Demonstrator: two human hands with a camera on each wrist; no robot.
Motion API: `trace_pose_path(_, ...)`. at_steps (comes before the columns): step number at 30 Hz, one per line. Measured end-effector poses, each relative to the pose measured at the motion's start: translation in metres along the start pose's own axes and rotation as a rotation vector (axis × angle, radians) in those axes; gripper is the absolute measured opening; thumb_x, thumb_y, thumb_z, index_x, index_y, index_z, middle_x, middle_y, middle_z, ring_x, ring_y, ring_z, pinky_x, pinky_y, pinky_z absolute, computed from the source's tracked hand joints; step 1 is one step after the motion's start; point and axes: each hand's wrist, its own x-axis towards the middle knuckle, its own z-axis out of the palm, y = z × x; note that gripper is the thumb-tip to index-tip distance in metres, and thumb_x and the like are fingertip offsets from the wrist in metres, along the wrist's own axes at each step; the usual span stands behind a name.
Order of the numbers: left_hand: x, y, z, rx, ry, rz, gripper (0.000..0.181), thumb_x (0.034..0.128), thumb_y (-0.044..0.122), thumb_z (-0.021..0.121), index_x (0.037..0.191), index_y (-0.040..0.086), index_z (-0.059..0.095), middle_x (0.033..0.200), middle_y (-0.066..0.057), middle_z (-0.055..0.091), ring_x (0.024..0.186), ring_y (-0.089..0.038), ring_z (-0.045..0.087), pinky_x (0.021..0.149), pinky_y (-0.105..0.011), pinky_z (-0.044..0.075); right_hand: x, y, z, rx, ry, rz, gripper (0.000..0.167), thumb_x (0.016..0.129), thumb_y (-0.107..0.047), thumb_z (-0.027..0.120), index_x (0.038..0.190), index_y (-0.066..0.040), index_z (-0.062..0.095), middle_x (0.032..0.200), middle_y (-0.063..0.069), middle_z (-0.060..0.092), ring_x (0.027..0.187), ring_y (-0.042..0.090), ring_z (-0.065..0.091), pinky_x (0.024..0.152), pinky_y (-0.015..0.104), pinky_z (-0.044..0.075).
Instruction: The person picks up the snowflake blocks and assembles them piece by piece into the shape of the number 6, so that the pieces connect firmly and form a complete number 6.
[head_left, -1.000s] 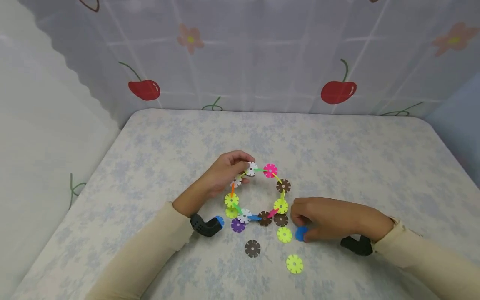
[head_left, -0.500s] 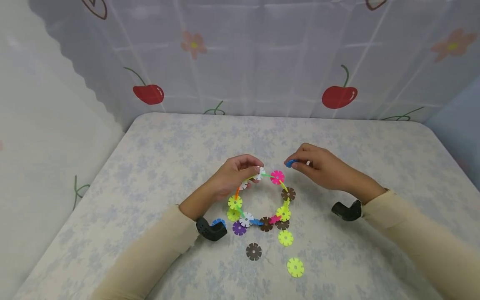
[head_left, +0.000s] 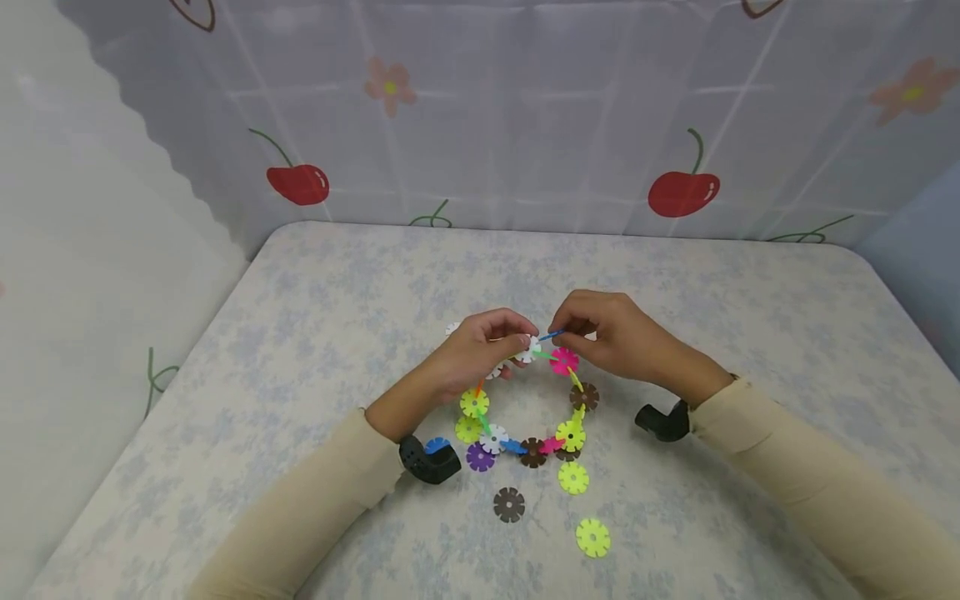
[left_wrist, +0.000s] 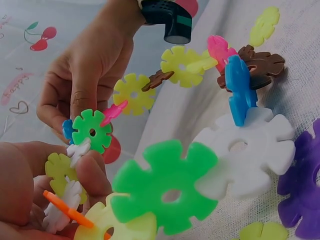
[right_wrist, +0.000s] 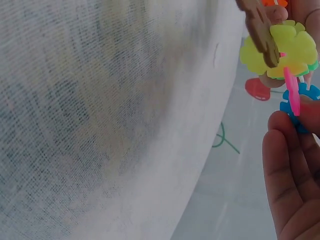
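Observation:
A ring of linked notched discs in several colours hangs from the left hand point(head_left: 480, 350), whose thumb and fingers pinch it near a white disc point(head_left: 529, 349). The right hand point(head_left: 618, 337) pinches a blue disc point(head_left: 551, 335), seen edge-on beside that white disc. In the left wrist view the blue disc point(left_wrist: 68, 131) lies close to a green disc point(left_wrist: 92, 131); whether it touches the white disc point(left_wrist: 78, 151) I cannot tell. The right wrist view shows the blue disc point(right_wrist: 286, 106) between thumb and fingers, behind a pink disc point(right_wrist: 291, 92).
Loose discs lie on the patterned cloth point(head_left: 360, 292): a brown one point(head_left: 509, 505), yellow ones point(head_left: 593, 538), a purple one point(head_left: 480, 457) and a blue one point(head_left: 437, 446) by the left wrist. A white disc point(head_left: 452, 328) shows behind the left hand. A curtain point(head_left: 487, 108) stands at the back.
The right hand has picked up the blue disc from the right of the ring and brought it up and left beside the left hand. The held ring has shifted slightly right.

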Motion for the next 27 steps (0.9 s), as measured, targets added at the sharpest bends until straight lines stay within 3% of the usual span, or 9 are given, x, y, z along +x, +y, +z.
trace_pose_path(11,-0.0003,0.0019,0.0017,-0.007,0.019,-0.019,0.016,0.1034,0.013,0.061,0.116,0.005,0.068,0.114,-0.01,0.063,0.098,-0.042,0.061,0.08,-0.04,0.056,-0.0034,-0.0015,-0.0033,0.037,-0.023,0.013,0.023,0.085,0.01,0.074,0.095,-0.01,0.072,0.094,-0.008,0.067,0.081,0.007,0.065,0.075,0.032,0.059)
trace_pose_path(18,0.0,0.0015,0.0023,-0.043,0.012,-0.02,0.016,0.1021,0.01,0.062,0.114,0.003,0.069,0.118,-0.011,0.062,0.097,-0.029,0.065,0.088,-0.045,0.056,-0.0044,-0.0026,-0.0003,0.078,-0.02,-0.037,0.023,0.084,0.012,0.074,0.093,-0.009,0.074,0.095,-0.007,0.069,0.082,0.009,0.066,0.074,0.032,0.059)
trace_pose_path(27,0.0011,-0.0008,0.0027,-0.078,-0.002,0.028,0.014,0.1006,0.006,0.063,0.11,-0.002,0.071,0.115,-0.013,0.062,0.101,-0.025,0.062,0.087,-0.045,0.056,-0.0038,-0.0033,-0.0002,0.08,-0.007,-0.062,0.024,0.082,0.01,0.079,0.092,-0.011,0.077,0.09,-0.004,0.07,0.073,0.008,0.061,0.062,0.03,0.056)
